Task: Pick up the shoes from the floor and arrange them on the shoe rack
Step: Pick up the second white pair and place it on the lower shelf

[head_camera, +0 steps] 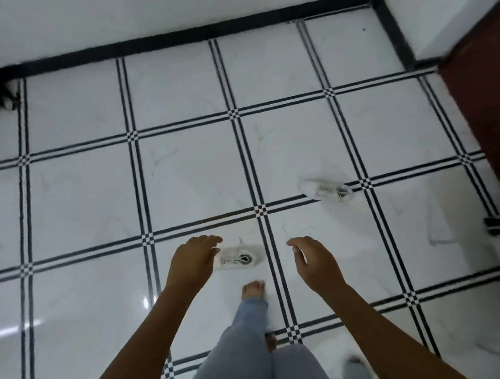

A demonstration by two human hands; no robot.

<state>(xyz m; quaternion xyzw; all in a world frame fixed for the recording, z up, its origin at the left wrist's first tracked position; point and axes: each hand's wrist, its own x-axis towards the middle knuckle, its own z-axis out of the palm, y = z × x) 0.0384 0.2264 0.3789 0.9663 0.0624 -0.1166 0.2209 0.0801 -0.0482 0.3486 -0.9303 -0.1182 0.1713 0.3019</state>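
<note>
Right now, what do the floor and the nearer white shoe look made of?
Floor: glossy white marble-look tile with black-striped borders; it shows bright glare, probably polished ceramic or stone. Nearer white shoe: laced sneaker, matte, likely fabric or synthetic leather; blur leaves it open.

Near shoe (239, 256) on floor (88, 191), between left hand (193, 261) and right hand (315, 262); second shoe (326, 190) farther, to the right.

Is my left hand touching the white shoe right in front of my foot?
Cannot tell. In the head view the left hand overlaps the near white shoe's edge, but its height above the shoe isn't clear.
</note>
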